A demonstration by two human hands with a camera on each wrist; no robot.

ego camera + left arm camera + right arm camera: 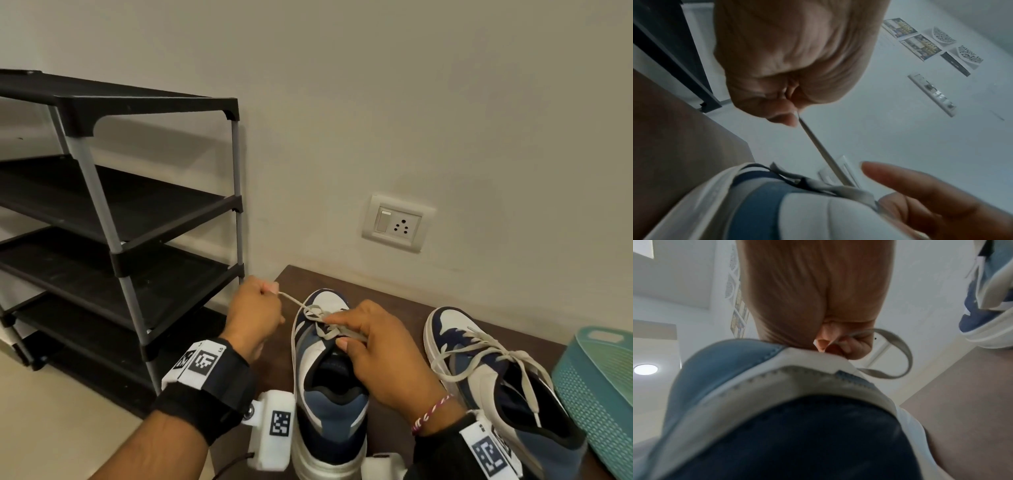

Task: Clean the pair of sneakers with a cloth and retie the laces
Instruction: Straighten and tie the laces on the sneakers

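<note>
Two navy, blue and white sneakers stand on a dark brown table (394,294), toes toward the wall. My left hand (255,317) pinches one end of the grey lace (291,299) of the left sneaker (320,346) and holds it taut out to the left. In the left wrist view the lace (818,149) runs straight from my left hand (789,104) down to the left sneaker (760,203). My right hand (380,349) rests over the tongue and pinches a lace loop (898,352). The right sneaker (496,373) has its laces tied in a loose bow.
A black shoe rack (113,219) with bare shelves stands left of the table. A teal plastic basket (599,394) sits at the table's right edge. A wall socket (397,222) is on the wall behind the sneakers.
</note>
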